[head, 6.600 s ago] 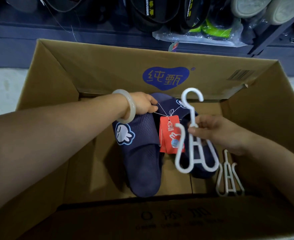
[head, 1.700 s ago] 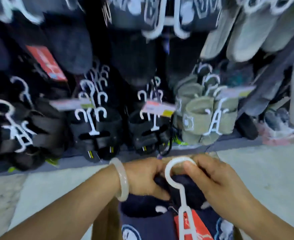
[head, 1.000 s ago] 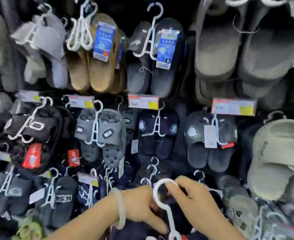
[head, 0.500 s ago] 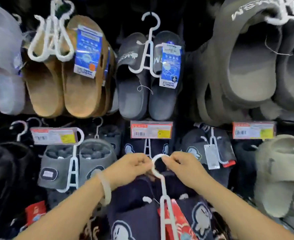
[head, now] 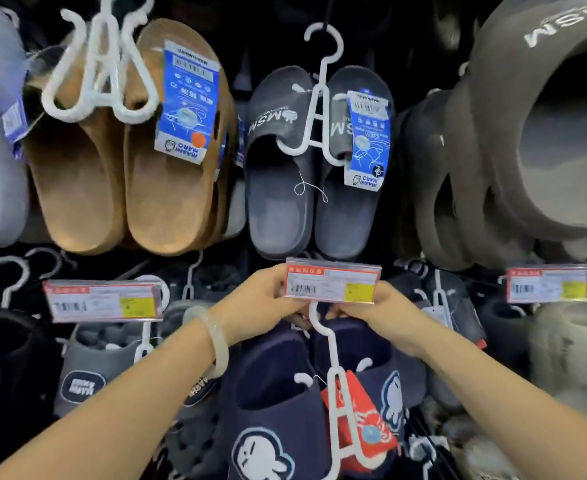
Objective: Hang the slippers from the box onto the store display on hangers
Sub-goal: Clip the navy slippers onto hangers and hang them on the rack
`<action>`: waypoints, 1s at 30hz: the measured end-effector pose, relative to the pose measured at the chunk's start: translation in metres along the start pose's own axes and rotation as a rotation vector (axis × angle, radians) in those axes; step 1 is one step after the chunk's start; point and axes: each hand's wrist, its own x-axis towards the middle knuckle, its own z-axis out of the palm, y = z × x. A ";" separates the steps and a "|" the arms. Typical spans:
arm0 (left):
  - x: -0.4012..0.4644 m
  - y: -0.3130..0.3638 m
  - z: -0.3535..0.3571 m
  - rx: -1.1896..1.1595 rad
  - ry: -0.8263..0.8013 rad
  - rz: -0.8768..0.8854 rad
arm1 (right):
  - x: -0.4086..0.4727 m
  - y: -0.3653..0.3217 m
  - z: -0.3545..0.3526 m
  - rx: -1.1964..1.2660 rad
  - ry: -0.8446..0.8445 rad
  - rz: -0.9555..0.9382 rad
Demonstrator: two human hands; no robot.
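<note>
At lower centre, 2 navy slippers (head: pixel 278 403) are hanging on 1 white hanger (head: pixel 333 368). The left hand (head: pixel 260 299) and right hand (head: pixel 385 313) are gripping its hook just under 1 of 3 price tags (head: pixel 331 280), fingers closed, neighbouring pairs crowding both sides.

Light falls from the front, bright on the forearms and the price tag (head: pixel 331 280), while gaps between slippers sink into black. Wide-angle bending swells the grey slippers (head: pixel 541 140) at the right edge. Lower corners smear with motion blur; the centre is fairly sharp.
</note>
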 end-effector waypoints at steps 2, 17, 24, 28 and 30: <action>0.001 0.001 0.000 0.040 -0.047 -0.006 | 0.001 -0.001 0.005 0.046 0.031 -0.021; 0.020 -0.024 -0.007 0.193 -0.019 -0.089 | 0.031 0.026 0.001 -0.181 0.131 -0.048; 0.024 -0.043 -0.019 0.448 -0.048 -0.192 | 0.040 0.029 -0.003 -0.193 0.119 -0.055; 0.026 -0.059 -0.019 0.420 -0.054 -0.234 | 0.041 0.032 -0.003 -0.190 -0.034 -0.058; 0.030 -0.061 -0.016 0.411 -0.091 -0.225 | 0.038 0.036 -0.004 -0.300 -0.173 -0.034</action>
